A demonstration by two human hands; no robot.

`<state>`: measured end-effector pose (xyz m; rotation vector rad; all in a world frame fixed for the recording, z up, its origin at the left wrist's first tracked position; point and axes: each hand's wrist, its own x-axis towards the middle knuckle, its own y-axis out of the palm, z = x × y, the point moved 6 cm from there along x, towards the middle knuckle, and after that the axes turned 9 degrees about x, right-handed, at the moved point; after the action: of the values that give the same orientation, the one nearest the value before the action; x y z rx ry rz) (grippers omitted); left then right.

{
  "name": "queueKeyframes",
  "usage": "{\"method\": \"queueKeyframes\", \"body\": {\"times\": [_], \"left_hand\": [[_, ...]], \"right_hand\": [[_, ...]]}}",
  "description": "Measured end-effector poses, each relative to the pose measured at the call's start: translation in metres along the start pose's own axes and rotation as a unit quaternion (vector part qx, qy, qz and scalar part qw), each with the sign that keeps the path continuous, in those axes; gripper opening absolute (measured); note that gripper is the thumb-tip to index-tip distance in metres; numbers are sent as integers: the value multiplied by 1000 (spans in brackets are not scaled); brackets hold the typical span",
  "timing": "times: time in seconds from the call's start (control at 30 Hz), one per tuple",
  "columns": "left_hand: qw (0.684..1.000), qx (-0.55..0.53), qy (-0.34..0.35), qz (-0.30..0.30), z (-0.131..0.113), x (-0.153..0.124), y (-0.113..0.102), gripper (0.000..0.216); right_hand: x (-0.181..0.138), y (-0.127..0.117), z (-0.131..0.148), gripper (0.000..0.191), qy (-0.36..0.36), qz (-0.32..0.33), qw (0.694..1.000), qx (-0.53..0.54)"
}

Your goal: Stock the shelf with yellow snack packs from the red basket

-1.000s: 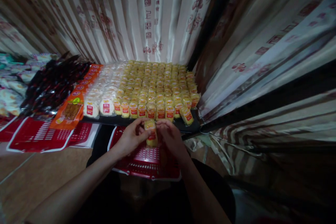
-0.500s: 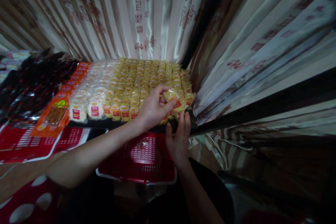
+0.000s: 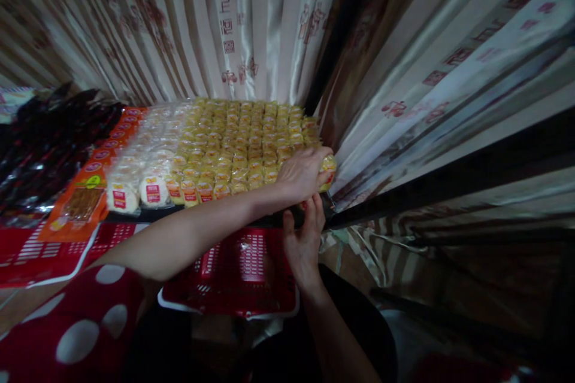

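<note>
My left hand (image 3: pixel 302 172) reaches across to the right end of the shelf, its fingers closed round a small yellow snack packet (image 3: pixel 329 163) at the corner of the rows. Partly hidden by that hand are many more yellow snack packets (image 3: pixel 233 146), standing in tight rows. Just below it, my right hand (image 3: pixel 305 238) is raised at the shelf's front edge, fingers stretched upward and thumb apart. Its fingertips come close to the left hand, and I cannot tell whether they touch a packet.
White round packets (image 3: pixel 153 191) stand left of the yellow ones, beside orange snack bags (image 3: pixel 83 197) and black shiny bags (image 3: pixel 49 149). A red basket (image 3: pixel 229 299) sits below the shelf, another red basket (image 3: pixel 40 257) further left. Pleated curtains (image 3: pixel 265 24) hang behind and right.
My left hand has moved right and turned over, carrying the packet from in front of the rows to their right end. My right hand stays nearly in place, no longer against the packet.
</note>
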<state>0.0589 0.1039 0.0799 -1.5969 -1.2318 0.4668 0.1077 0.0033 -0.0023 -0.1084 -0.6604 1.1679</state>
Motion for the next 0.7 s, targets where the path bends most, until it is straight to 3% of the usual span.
{"method": "queueKeyframes", "body": {"times": [0.37, 0.53, 0.7], "left_hand": [[990, 127, 64, 22, -4, 1, 13, 25], [984, 147, 74, 69, -6, 3, 20, 23], [985, 156, 65, 45, -10, 3, 21, 22]], "right_hand": [[6, -6, 7, 49, 34, -24, 998, 42], [3, -3, 5, 54, 64, -14, 994, 84], [6, -5, 5, 56, 84, -18, 990, 112]]}}
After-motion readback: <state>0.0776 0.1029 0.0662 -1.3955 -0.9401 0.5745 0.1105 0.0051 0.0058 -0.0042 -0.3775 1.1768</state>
